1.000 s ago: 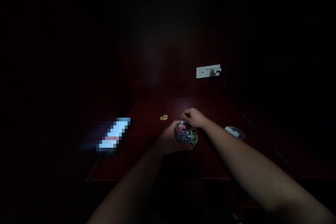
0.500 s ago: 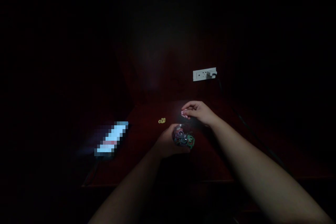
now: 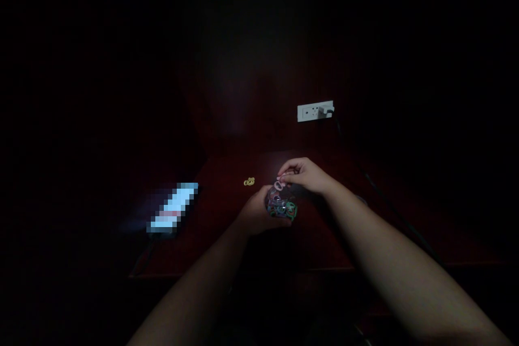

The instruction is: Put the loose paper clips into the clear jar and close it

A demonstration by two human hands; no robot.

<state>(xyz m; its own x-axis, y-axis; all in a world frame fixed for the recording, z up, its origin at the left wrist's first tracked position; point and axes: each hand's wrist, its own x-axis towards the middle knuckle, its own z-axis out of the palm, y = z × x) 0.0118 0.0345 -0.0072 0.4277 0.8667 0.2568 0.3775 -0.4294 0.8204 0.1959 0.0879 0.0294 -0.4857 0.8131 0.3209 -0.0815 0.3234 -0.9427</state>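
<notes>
The left hand (image 3: 257, 212) is wrapped around a clear jar (image 3: 280, 201) above the middle of the worktop (image 3: 219, 243). Its thumb lies along the jar's near-left side and other fingers reach beneath it, clamped on the plastic. Inside the jar sits a loose tangle of small hair ties (image 3: 279, 208) in several colours, with green ones bunched toward the right side. The jar looks tilted, though the dim light makes its exact angle hard to tell.

The right hand (image 3: 306, 174) is just beyond the jar, palm turned down, its thumb and forefinger closed on pink hair ties (image 3: 278, 186). One pink loop hangs from the fingers, close over the jar's far edge; whether it touches the jar cannot be told.

A little cluster of yellow hair ties (image 3: 249, 181) lies on the worktop to the left of the right hand, apart from both hands. Farther left is a phone (image 3: 173, 208) with a bright screen, its picture blurred into blocks. On the wall behind, a white socket (image 3: 310, 112) holds a plug (image 3: 326, 112) at its right end. A dark cord (image 3: 385, 200) runs across the worktop on the right, beyond the right forearm.
</notes>
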